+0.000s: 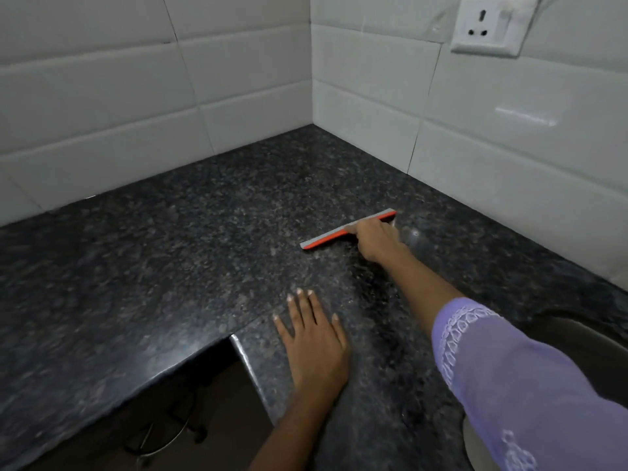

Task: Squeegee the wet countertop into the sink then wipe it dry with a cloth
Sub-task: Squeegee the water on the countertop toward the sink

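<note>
Head view: right hand (377, 240) grasps the squeegee (346, 229) on the granite countertop (190, 253); nearer than the squeegee, left hand (314, 341) rests flat, fingers released.

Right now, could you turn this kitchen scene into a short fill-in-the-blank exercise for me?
1. The right hand grips an orange and grey ____.
2. The left hand rests flat on the dark speckled granite ____.
3. A white ____ sits on the white tiled wall, upper right.

Missing words: squeegee; countertop; socket
</note>
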